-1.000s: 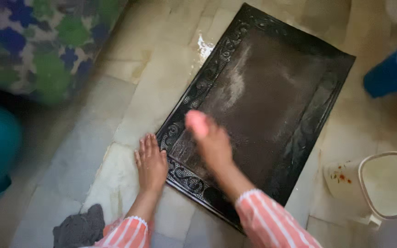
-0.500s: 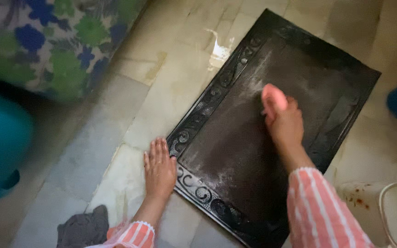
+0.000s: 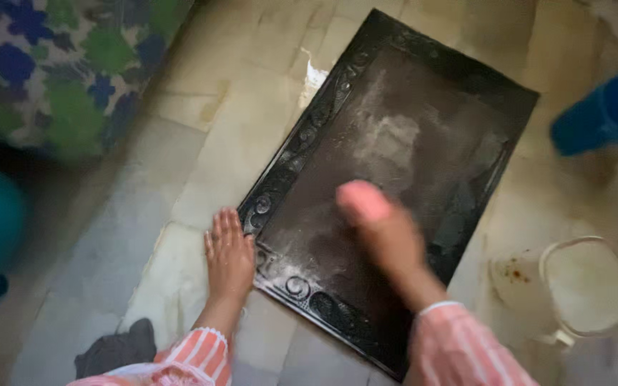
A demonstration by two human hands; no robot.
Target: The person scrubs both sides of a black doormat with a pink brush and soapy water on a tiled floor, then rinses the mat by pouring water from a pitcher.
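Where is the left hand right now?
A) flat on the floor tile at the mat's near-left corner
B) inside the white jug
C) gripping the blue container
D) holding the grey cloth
A: the left hand lies palm down with fingers spread on the pale floor tile, its edge against the corner of the dark mat, while the right hand holds a pink scrubber over the mat.

Wet, embossed rubber mat (image 3: 395,179)

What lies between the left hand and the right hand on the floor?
In the head view, only the soapy dark doormat, its scrolled border and wet surface, lies between the flat left hand and the right hand.
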